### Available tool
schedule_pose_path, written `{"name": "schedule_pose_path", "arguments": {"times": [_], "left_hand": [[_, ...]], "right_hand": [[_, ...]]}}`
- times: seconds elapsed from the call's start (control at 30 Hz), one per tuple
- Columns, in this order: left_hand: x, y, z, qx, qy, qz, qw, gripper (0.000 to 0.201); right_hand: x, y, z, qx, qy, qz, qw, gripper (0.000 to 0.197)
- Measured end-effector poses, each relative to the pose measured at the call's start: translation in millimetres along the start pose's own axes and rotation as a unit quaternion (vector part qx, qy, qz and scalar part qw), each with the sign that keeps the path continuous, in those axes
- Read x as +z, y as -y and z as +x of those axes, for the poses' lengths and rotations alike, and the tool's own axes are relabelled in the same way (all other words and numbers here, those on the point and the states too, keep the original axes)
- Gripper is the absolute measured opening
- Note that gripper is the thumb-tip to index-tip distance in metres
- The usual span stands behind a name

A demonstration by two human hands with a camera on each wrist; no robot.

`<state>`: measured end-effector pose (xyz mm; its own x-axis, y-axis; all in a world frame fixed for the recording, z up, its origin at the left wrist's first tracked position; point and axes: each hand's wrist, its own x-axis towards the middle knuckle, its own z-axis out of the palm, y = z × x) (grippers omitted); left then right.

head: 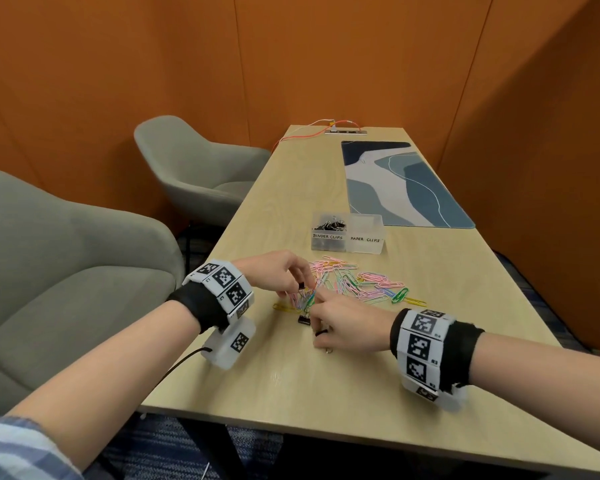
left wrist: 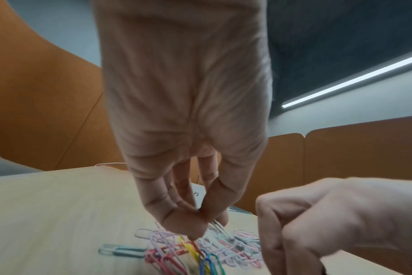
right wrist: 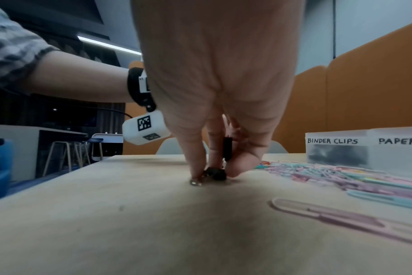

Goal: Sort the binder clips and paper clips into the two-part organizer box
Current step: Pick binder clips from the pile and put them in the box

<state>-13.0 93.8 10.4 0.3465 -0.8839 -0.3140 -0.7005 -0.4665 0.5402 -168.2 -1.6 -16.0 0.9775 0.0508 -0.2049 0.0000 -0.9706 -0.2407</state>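
A clear two-part organizer box stands mid-table. Its "BINDER CLIPS" half holds several black clips; nothing shows in the "PAPER CLIPS" half. A pile of coloured paper clips lies in front of the box. My left hand pinches a small black binder clip just above the pile's near end, and a tangle of paper clips hangs under it. My right hand pinches another black binder clip against the table. One more black binder clip lies between the hands.
A blue patterned desk mat lies beyond the box on the right. A power strip with an orange cable sits at the table's far end. Two grey armchairs stand along the left side. The table's near edge is close to my forearms.
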Motion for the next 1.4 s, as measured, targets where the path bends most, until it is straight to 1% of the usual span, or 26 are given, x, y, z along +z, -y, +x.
{"name": "schedule_pose_path", "arguments": {"times": [0.07, 0.2, 0.27, 0.33, 0.4, 0.43, 0.47, 0.53, 0.57, 0.6, 0.63, 0.67, 0.73, 0.8, 0.87, 0.97, 1.07, 1.13, 1.2, 1.27, 1.33, 1.4], "left_hand": [[-1, 2, -2, 0.01, -0.004, 0.02, 1.0, 0.038], [0, 2, -5, 0.018, -0.033, 0.073, 0.997, 0.036], [3, 1, -3, 0.017, -0.043, 0.051, 0.998, 0.032], [5, 2, -1, 0.019, -0.041, 0.012, 0.999, 0.027], [7, 2, 1, 0.016, -0.042, -0.019, 0.999, 0.023], [8, 2, 2, 0.011, -0.045, -0.034, 0.998, 0.021], [8, 1, 2, 0.007, -0.047, -0.05, 0.998, 0.021], [9, 0, 2, 0.002, -0.047, -0.072, 0.996, 0.02], [10, -1, 2, 0.001, -0.046, -0.082, 0.996, 0.02], [11, -1, 2, 0.001, -0.046, -0.094, 0.994, 0.02], [11, -1, 3, 0.0, -0.049, -0.108, 0.993, 0.02], [12, 0, 3, -0.001, -0.053, -0.121, 0.991, 0.02], [12, 1, 3, -0.009, -0.064, -0.142, 0.988, 0.02], [12, 2, 2, -0.02, -0.067, -0.139, 0.988, 0.02], [12, 1, 2, -0.034, -0.056, -0.126, 0.99, 0.017], [13, -3, 1, -0.047, -0.046, -0.128, 0.99, 0.009], [13, -5, 1, -0.047, -0.062, -0.134, 0.988, 0.012], [12, -5, 2, -0.045, -0.063, -0.142, 0.987, 0.015], [10, -3, 4, -0.044, -0.059, -0.147, 0.986, 0.018], [8, 0, 6, -0.033, -0.067, -0.113, 0.991, 0.02], [5, 2, 8, -0.012, -0.088, -0.032, 0.996, 0.024], [2, 1, 11, -0.001, -0.108, 0.024, 0.994, 0.027]], "right_hand": [[-2, -2, 2, -0.008, 0.0, 0.012, 1.0, 0.012], [-7, -10, 3, 0.002, -0.001, 0.006, 1.0, 0.004], [-10, -16, 2, 0.016, -0.022, 0.031, 0.999, 0.002], [-16, -22, 3, 0.035, -0.06, 0.075, 0.995, 0.008], [-21, -30, 3, 0.071, -0.089, 0.132, 0.985, 0.012], [-23, -33, 4, 0.096, -0.092, 0.158, 0.979, 0.012], [-23, -35, 5, 0.116, -0.089, 0.19, 0.971, 0.011], [-24, -37, 6, 0.149, -0.055, 0.269, 0.95, 0.009], [-24, -35, 5, 0.156, -0.034, 0.289, 0.944, 0.01], [-24, -31, 5, 0.15, -0.02, 0.29, 0.945, 0.013], [-23, -27, 5, 0.131, -0.017, 0.268, 0.954, 0.015], [-21, -23, 7, 0.101, -0.029, 0.227, 0.968, 0.016], [-15, -13, 11, 0.049, -0.067, 0.138, 0.987, 0.016], [-6, -5, 17, 0.022, -0.083, 0.095, 0.992, 0.015], [1, 2, 23, 0.009, -0.078, 0.061, 0.995, 0.017], [4, 10, 25, 0.008, -0.069, 0.03, 0.997, 0.019], [3, 13, 25, -0.005, -0.063, 0.0, 0.998, 0.018], [2, 12, 24, -0.018, -0.056, 0.005, 0.998, 0.015], [-1, 6, 22, -0.022, -0.057, 0.03, 0.998, 0.01], [-8, -4, 23, -0.004, -0.059, 0.072, 0.996, 0.014], [-18, -17, 23, 0.037, -0.032, 0.167, 0.985, 0.013], [-29, -32, 23, 0.066, 0.01, 0.275, 0.959, 0.009]]}}
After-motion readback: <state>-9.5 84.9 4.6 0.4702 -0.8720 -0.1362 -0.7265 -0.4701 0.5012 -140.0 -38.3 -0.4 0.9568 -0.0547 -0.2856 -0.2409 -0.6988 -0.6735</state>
